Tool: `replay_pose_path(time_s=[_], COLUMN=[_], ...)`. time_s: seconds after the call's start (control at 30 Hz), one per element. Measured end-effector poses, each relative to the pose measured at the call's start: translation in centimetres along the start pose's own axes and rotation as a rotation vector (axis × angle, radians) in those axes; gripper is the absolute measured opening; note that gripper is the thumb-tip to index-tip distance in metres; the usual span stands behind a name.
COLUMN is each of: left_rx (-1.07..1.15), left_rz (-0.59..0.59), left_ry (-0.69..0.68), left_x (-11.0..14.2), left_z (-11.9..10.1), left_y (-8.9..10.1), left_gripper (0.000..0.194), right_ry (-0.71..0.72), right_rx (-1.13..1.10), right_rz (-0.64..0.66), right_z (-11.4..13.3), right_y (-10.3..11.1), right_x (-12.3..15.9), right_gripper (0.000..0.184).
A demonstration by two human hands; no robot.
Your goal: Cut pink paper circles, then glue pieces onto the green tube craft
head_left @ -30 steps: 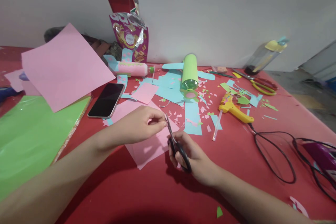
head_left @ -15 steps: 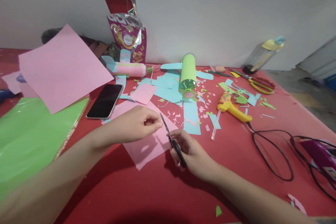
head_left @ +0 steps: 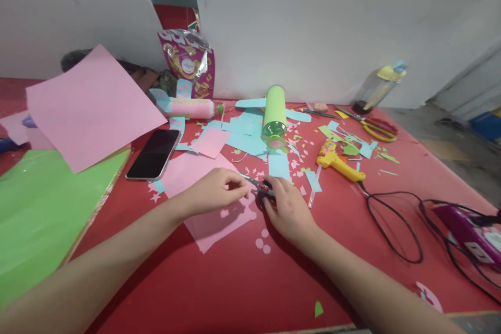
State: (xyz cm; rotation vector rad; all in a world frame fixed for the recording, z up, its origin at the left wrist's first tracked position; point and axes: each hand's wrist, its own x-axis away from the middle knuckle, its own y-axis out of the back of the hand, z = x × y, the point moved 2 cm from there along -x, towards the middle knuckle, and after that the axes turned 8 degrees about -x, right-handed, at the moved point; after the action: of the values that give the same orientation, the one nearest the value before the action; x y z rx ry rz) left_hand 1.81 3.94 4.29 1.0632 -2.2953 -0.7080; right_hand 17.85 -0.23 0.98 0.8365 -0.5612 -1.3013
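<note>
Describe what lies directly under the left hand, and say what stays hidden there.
Pink paper shows below the left hand, lying on the red table. Whatever the hand itself covers cannot be seen.

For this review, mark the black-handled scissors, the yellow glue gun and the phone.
Black-handled scissors (head_left: 262, 197): head view, on a black handle.
Yellow glue gun (head_left: 334, 161): head view, on its yellow body.
Phone (head_left: 154, 154): head view, on the middle of its dark screen.

We see diffuse light, soft shadows on the red table (head_left: 195, 292), glare on the snack bag (head_left: 190, 65), slight blur.
</note>
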Motion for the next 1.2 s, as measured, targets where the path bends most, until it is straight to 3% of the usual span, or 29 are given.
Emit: replay_pose_path(time_s=[0.17,0.3,0.47,0.6,0.67,0.83,1.2], left_rx=[0.037,0.042,0.027,-0.04,-0.118,-0.174,-0.124], left_rz=[-0.087,-0.191,-0.28,-0.318,-0.328,-0.364,-0.389], left_ry=[-0.03,-0.066,-0.121,-0.134,-0.149,-0.198,-0.165], left_x=[-0.4,-0.4,-0.1,0.1,0.2,0.1,0.6], left_z=[0.7,1.0,0.8,0.3,0.1,-0.2,-0.3], left_y=[-1.5,-2.3,-3.1,-4.1,-4.8,-5.5,-4.8], left_gripper=[0.026,0.025,0.026,0.025,0.025,0.027,0.024], right_ry=[-0.005,-0.066,-0.164,-0.224,-0.223,-0.206,-0.274], right_rx=[0.096,0.018,-0.542,-0.997,-1.106,-1.092,-1.083], right_rz=[-0.019,-0.136,-0.28,-0.233,-0.178,-0.147,-0.144], right_z=[-0.2,-0.6,-1.0,-0.7,-0.5,-0.6,-0.8], right_y=[0.1,0.3,0.5,0.1,-0.2,-0.4,0.4], right_x=[-0.2,-0.4,-0.7,-0.9,-0.8,-0.7,-1.0], right_gripper=[0.035,0.029,0.021,0.031,0.036,0.036,0.037])
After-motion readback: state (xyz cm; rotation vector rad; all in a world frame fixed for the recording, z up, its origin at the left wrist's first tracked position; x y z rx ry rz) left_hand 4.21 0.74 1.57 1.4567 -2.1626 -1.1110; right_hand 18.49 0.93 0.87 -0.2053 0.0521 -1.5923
